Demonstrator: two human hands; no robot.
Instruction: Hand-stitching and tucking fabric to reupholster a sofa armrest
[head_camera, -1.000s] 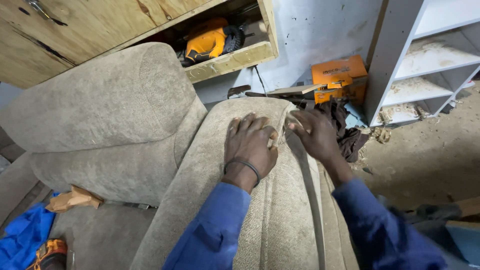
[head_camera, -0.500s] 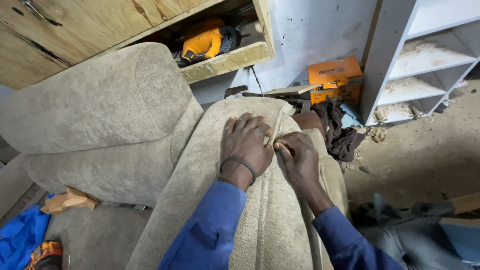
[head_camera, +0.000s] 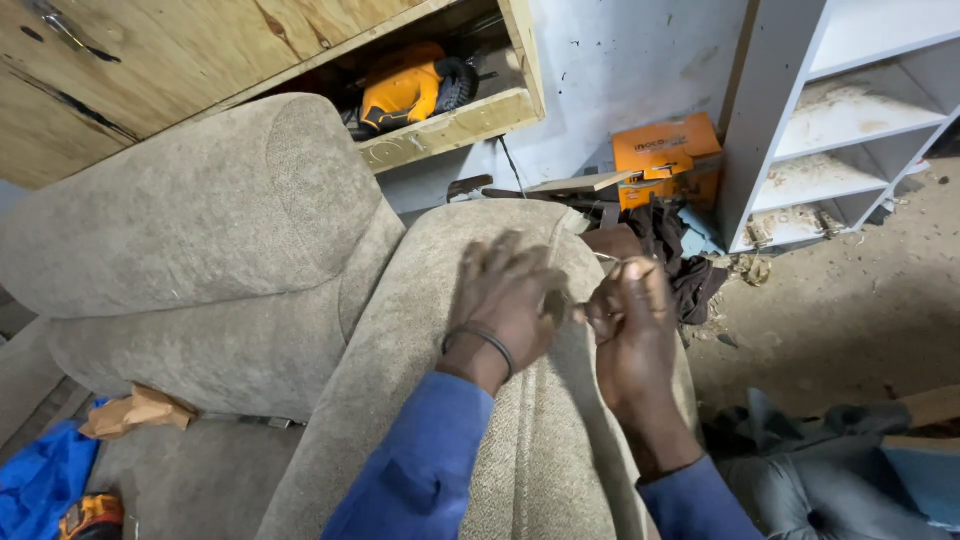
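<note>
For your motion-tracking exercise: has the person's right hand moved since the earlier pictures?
Yes. The right hand has drawn in leftward along the sofa arm, away from the orange box, and now sits close beside the left hand.

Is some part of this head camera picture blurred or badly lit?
Head view: the left hand and right hand are motion-blurred on the sofa arm, so whatever they pinch is unclear; soft even light, no glare; the white shelf unit leans from wide-angle distortion.

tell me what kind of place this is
Probably an upholstery or furniture workshop: a beige fabric sofa arm under both hands, an orange power tool in a rough plywood cabinet, and an unfinished white shelf unit on a dusty floor.
</note>
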